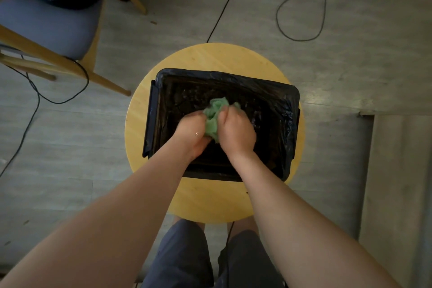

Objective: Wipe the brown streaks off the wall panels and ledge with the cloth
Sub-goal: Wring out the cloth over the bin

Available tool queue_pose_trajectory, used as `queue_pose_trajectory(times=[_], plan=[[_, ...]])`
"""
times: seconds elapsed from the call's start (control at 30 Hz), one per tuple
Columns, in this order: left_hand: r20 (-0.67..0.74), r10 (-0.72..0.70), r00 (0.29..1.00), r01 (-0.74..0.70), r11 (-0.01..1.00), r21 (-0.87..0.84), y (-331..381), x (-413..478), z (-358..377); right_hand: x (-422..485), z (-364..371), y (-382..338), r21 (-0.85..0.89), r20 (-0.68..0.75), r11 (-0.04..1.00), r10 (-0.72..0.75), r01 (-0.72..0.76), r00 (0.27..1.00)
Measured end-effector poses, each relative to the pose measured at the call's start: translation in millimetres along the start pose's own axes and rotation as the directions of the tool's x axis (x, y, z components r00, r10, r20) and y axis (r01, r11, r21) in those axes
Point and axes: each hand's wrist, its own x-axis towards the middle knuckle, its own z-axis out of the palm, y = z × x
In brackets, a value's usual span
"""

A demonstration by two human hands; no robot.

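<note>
Both hands wring a green cloth over a bag-lined basin on a round wooden table.

The left hand and right hand meet over the middle of the basin, knuckles up, with the fingers of each curled tight and clamped on the bunched green cloth, which bulges out between them and past their far side. The basin is rectangular, lined with a crinkled black plastic bag folded over its rim, and it covers most of the round table; yellow wood shows along the table's near edge and as an arc at the far edge. The person's dark shorts show below the near edge. A wooden chair with a blue-grey seat stands on the grey floor to the far left, and black cables loop across the floor.
</note>
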Motion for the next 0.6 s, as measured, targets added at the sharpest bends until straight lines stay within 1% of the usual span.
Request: queue_pose_trajectory(times=[0.03,0.07,0.1,0.13,0.2,0.27,0.3,0.33,0.37,0.4,0.43,0.47,0.53,0.57,0.6], plan=[[-0.048,-0.001,0.999,0.000,1.000,-0.023,1.0,1.8,-3.6,4.4,-0.3,4.9,0.085,0.024,0.988,0.128,-0.130,0.991],[-0.087,-0.011,0.996,0.008,1.000,-0.029,2.4,3.6,-7.3,8.1,-3.0,9.9,0.167,0.067,0.946,0.270,-0.278,0.960],[-0.112,-0.023,0.993,0.021,1.000,-0.022,4.2,4.6,-11.2,10.6,-4.8,14.4,0.218,0.106,0.892,0.381,-0.395,0.918],[-0.116,-0.039,0.992,0.041,0.999,0.008,4.9,5.5,-14.9,11.4,-6.9,17.6,0.229,0.129,0.851,0.455,-0.473,0.881],[-0.119,-0.058,0.991,0.063,0.997,0.037,2.9,4.5,-17.4,11.5,-7.7,15.3,0.159,0.168,0.814,0.536,-0.559,0.827],[-0.103,-0.021,0.994,0.030,0.996,0.081,-0.7,3.7,-13.7,7.9,-4.0,2.8,0.108,0.256,0.767,0.594,-0.633,0.763],[-0.081,-0.013,0.997,0.022,0.994,0.103,-3.2,3.3,-10.6,5.3,-1.8,-5.4,0.117,0.316,0.746,0.597,-0.655,0.737],[-0.055,-0.036,0.998,0.042,0.993,0.108,-5.1,2.0,-6.2,2.3,-0.2,-13.1,0.145,0.375,0.738,0.576,-0.659,0.727],[-0.032,-0.075,0.997,0.077,0.993,0.089,-6.5,1.0,-2.4,-1.7,1.2,-19.9,0.181,0.426,0.746,0.528,-0.641,0.735],[-0.022,-0.110,0.994,0.111,0.992,0.060,-7.9,1.4,-0.2,-7.2,0.9,-24.5,0.216,0.455,0.775,0.458,-0.594,0.763],[-0.012,-0.136,0.991,0.136,0.990,0.027,-8.9,0.5,1.0,-14.3,-0.3,-27.3,0.241,0.450,0.819,0.381,-0.521,0.808],[0.009,-0.154,0.988,0.154,0.988,0.002,-9.4,1.2,0.9,-21.8,-4.2,-29.6,0.248,0.407,0.872,0.302,-0.422,0.862],[0.053,-0.170,0.984,0.169,0.985,0.023,-5.1,0.2,-0.8,-35.4,-14.6,-31.0,0.227,0.269,0.956,0.124,-0.187,0.955],[0.063,-0.155,0.986,0.152,0.987,0.047,-2.3,1.0,-2.4,-41.4,-19.2,-31.6,0.228,0.208,0.971,0.027,-0.075,0.978],[0.072,-0.129,0.989,0.123,0.988,0.089,-0.2,4.2,-4.2,-46.6,-24.2,-32.6,0.242,0.157,0.970,-0.065,0.026,0.985]])
